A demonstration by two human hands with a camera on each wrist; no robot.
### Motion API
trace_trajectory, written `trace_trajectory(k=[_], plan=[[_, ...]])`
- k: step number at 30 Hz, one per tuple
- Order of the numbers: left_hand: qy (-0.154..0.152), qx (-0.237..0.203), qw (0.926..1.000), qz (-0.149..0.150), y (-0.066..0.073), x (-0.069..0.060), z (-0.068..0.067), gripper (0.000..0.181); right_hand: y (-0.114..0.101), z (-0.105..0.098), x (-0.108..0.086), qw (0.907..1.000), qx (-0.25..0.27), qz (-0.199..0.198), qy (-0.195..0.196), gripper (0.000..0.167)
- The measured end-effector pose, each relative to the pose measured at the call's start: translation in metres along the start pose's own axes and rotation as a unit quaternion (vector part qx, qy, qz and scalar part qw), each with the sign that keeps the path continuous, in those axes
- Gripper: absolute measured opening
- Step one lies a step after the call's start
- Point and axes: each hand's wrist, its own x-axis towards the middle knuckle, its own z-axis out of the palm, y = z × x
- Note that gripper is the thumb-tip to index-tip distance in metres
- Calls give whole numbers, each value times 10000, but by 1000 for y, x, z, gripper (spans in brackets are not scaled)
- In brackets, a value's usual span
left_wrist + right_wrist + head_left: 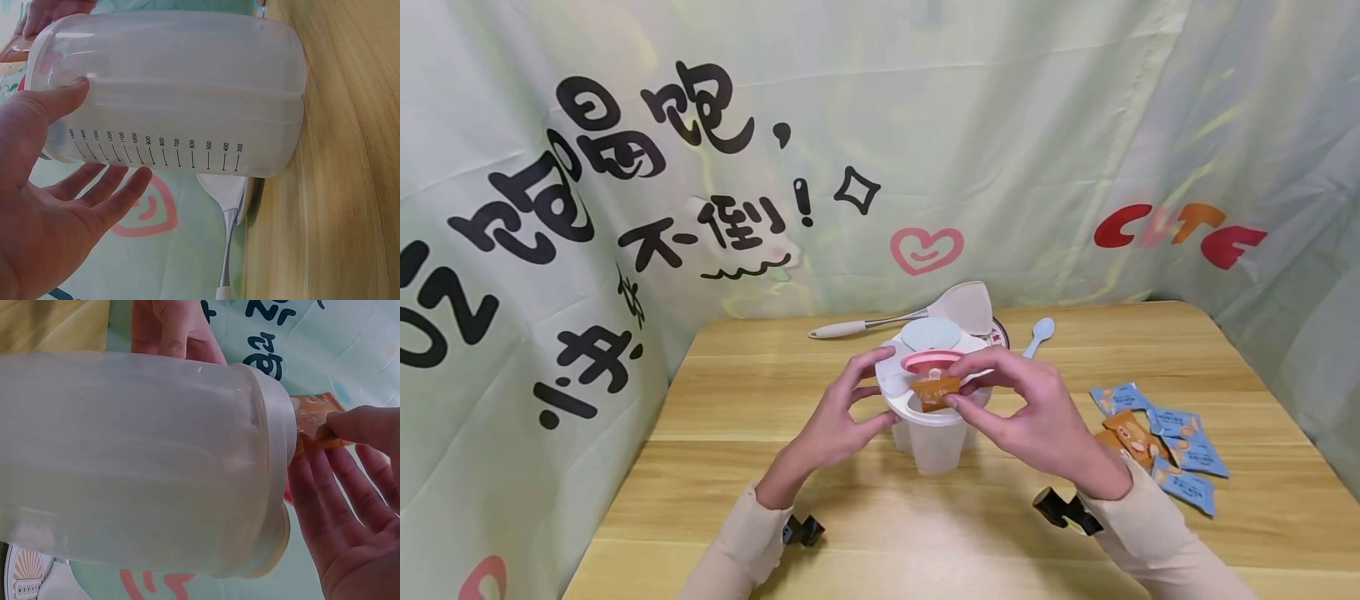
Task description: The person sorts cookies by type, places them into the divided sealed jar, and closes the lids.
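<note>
A translucent plastic storage canister point(187, 94) with measuring marks and a white lid point(891, 379) stands upright on the table. One pink flap point(931, 360) on the lid is raised over an opening. My left hand point(835, 417) holds the canister's upper side, thumb in front and fingers behind. Between thumb and fingers, my right hand point(1030, 408) pinches an orange snack packet point(936, 393) at that opening. In the right wrist view the packet point(315, 419) partly sits behind the lid's rim, so its lower end is hidden.
Several blue packets point(1198, 457) and orange packets point(1135, 437) lie in a loose pile on the right. Behind the canister are a spatula point(962, 307), a partly hidden round item point(1000, 333) and a light blue spoon point(1041, 331). A printed cloth point(1000, 150) hangs behind the wooden table point(737, 467).
</note>
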Motion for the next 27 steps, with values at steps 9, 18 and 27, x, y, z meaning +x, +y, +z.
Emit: trace_trajectory(k=[9, 18, 27], plan=[[22, -30, 10000, 24, 0, 2, 2, 83, -1, -5, -1, 9999, 58, 37, 96, 44], [59, -2, 10000, 28, -3, 1, 1, 84, 0, -15, -7, 9992, -215, 268, 180, 42], [60, -37, 10000, -8, -2, 0, 0, 84, 6, -39, -18, 9963, -664, 416, 361, 41]])
